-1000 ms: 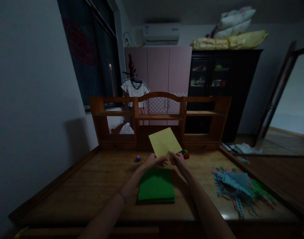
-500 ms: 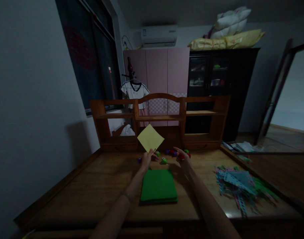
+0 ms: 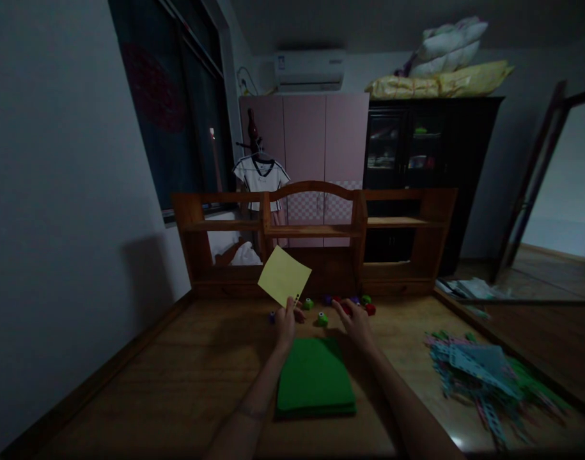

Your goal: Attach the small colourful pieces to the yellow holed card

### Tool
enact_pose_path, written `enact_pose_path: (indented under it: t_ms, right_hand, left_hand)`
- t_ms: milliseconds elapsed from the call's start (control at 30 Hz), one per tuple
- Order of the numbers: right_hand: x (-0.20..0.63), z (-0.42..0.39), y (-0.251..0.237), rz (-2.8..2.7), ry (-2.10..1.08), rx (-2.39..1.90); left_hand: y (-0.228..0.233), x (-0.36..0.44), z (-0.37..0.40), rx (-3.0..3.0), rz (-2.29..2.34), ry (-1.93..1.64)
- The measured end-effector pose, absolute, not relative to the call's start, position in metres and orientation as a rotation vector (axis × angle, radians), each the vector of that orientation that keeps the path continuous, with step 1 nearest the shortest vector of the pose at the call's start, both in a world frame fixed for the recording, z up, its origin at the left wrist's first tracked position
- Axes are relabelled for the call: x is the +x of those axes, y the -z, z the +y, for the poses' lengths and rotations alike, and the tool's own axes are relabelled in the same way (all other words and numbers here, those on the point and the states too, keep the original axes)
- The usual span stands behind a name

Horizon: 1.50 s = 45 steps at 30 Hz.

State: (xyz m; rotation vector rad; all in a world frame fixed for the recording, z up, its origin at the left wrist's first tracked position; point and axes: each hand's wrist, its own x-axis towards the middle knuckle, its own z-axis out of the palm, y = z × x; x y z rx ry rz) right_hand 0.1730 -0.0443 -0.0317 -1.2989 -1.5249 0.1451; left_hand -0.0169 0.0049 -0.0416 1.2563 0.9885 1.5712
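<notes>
One-handed, pinched yellow paper (image 3: pixel 283 276) by lower corner in left hand (image 3: pixel 286 324) (likely to bare its face); poised right hand (image 3: pixel 356 324) toward desk (image 3: pixel 187 364) far edge, couldn't tell if gripping anything

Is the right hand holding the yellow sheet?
No, the left hand holds the yellow sheet near its lower corner, and the right hand is apart from it.

Yellow sheet (image 3: pixel 283 276): thin, squarish, slightly bowed, few small dark marks along edge near lower corner. Held up in air, tilted, one corner topmost, lower corner pinched between thumb and fingers of left hand (image 3: pixel 285 324). Beyond green stack (image 3: pixel 316 380), left of its middle, raised clear above it.
</notes>
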Motion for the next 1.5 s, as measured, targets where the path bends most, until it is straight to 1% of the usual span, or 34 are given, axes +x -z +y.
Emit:
enact_pose_path:
  t_ms: [300, 367, 467, 600, 733, 900, 1133, 1333, 1433, 1500]
  right_hand:
    - [0.178, -0.037, 0.050, -1.652, -0.192, -1.540]
    - [0.182, -0.037, 0.053, -1.709, -0.193, -1.528]
    - [0.186, -0.037, 0.056, -1.789, -0.109, -1.416]
    - [0.186, -0.036, 0.058, -1.776, -0.066, -1.360]
    - [0.186, -0.034, 0.058, -1.791, -0.055, -1.438]
    - [0.187, -0.034, 0.058, -1.878, -0.042, -1.522]
    - [0.186, -0.032, 0.058, -1.951, -0.115, -1.511]
    - [0.184, -0.032, 0.057, -1.684, -0.278, -1.506]
    - [0.181, -0.037, 0.048, -1.528, -0.347, -1.396]
    - [0.179, -0.040, 0.040, -1.389, -0.499, -1.288]
  left_hand:
    - [0.049, -0.016, 0.005, 1.246, 0.997, -1.594]
    - [0.050, -0.017, 0.006, 1.224, 1.021, -1.616]
    - [0.051, -0.019, 0.007, 1.134, 1.038, -1.654]
    - [0.056, -0.020, 0.013, 1.085, 1.037, -1.665]
    - [0.058, -0.016, 0.016, 1.149, 1.019, -1.527]
    - [0.047, -0.008, 0.002, 1.206, 0.894, -1.358]
    - [0.043, -0.002, -0.009, 1.330, 0.700, -1.136]
    - [0.048, -0.002, -0.008, 1.393, 0.739, -1.092]
    - [0.048, -0.003, -0.011, 1.412, 0.768, -1.089]
    - [0.047, -0.003, -0.012, 1.426, 0.779, -1.085]
